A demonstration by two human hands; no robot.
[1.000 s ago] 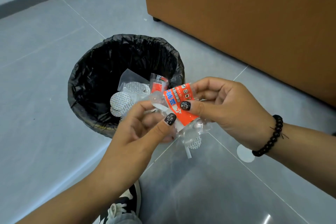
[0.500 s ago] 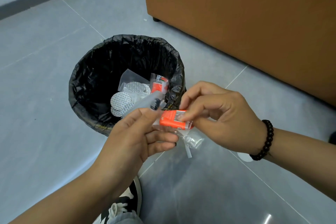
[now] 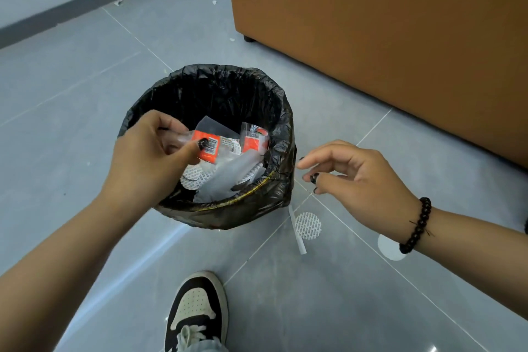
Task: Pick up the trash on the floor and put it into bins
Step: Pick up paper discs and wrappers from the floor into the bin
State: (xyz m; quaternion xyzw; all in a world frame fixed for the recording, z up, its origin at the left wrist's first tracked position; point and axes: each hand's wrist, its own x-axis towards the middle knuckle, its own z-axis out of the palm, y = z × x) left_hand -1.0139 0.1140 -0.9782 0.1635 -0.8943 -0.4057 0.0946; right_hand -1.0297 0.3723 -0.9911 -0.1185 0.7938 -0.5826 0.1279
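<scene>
I read this as an office: grey tiled floor [image 3: 85,88], dark baseboard [image 3: 71,13], brown cabinet [image 3: 385,23], lined bin [image 3: 281,128].

1. The scene is evenly and brightly lit by soft, diffuse light.
2. Pale streaks of glare are seen on the glossy floor [image 3: 285,294] near the shoe [image 3: 197,311].
3. Straight lines are bowed at the edges by wide-angle distortion.
4. Slight softness is noted throughout.

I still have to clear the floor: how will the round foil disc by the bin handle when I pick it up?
The foil disc lies flat on the smooth tile, so it probably resists pinching; try lifting an edge with a nail. It looks thin and very light, likely bending easily. It should slide rather than roll.
</scene>
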